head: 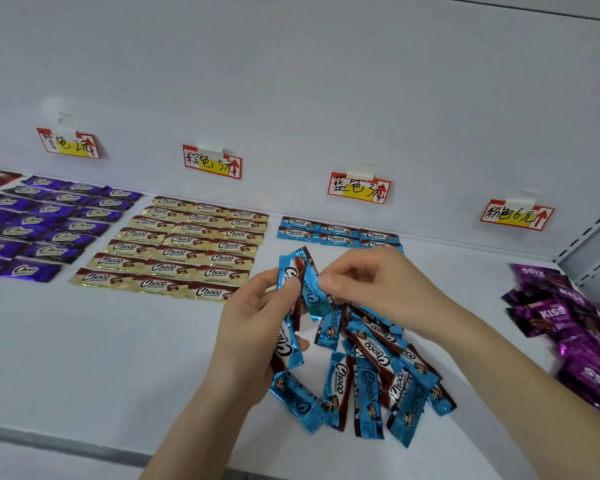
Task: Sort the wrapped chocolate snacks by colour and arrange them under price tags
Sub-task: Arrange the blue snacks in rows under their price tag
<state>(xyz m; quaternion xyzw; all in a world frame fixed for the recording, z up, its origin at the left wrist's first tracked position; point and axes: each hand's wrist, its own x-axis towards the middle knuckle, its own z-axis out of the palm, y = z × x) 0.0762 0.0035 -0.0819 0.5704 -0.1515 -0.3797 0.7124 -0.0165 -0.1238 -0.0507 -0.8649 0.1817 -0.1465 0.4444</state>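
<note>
While gripping blue bars (287,341) in left hand (253,320) and pinching top bar (310,294) with right hand (378,285): mid-sort, next place it flat by blue rows (336,233).

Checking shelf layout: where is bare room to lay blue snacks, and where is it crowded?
Bare: shelf in front of the gold block, left of the left hand; also under the rightmost tag, between blue rows and KISS pile. Crowded: blue pile by the right hand.
</note>
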